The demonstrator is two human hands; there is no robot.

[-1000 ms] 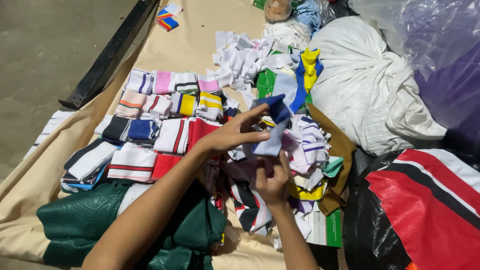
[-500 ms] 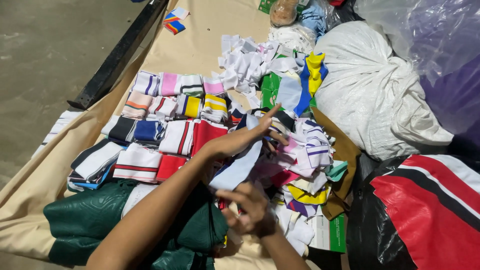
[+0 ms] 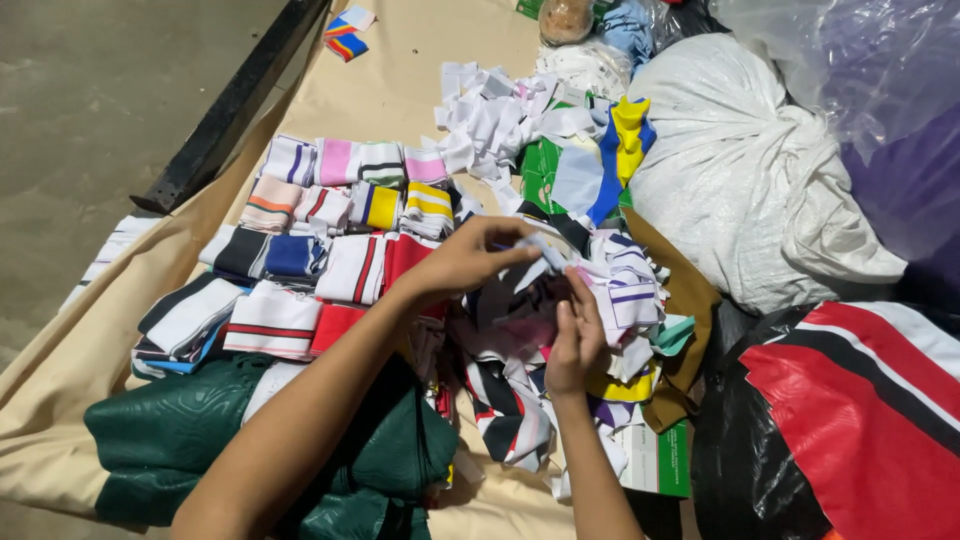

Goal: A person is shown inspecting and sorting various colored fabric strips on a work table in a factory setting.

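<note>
Down in the head view, the left hand [image 3: 470, 262] pinches a pale striped fabric strip [image 3: 545, 250] between closed fingers, and the right hand [image 3: 573, 340], just below it, has its fingers raised together against the same strip. Both hands hover over a loose heap of striped scraps [image 3: 600, 310]; left of the left hand lie folded striped bands [image 3: 330, 235] in rows on a tan sheet [image 3: 400, 90], and right of both sits a white sack [image 3: 740, 170].

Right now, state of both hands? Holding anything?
Left hand: closed, pinching a pale fabric strip above the loose pile.
Right hand: fingers partly curled on the pile's strips; whether it grips one cannot be told.
</note>
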